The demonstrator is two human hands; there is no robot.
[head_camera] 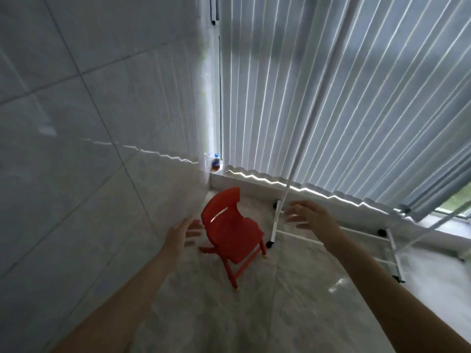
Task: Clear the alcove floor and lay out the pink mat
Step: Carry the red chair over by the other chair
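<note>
Step in hand, as judged: lift the red chair out of the alcove corner. Best taken by backrest and seat edge, raised straight up so the legs clear the white rack beside it. Left hand just beside the backrest, fingers spread, holding nothing; right hand above the rack's upright, also spread and empty. Chair stands on the floor between both hands. Pink mat not in view.

Large pale wall tiles fill the left of the frame. Vertical blinds cover the window at right, daylight leaking along their hem. Glossy grey marbled floor spreads below.
</note>
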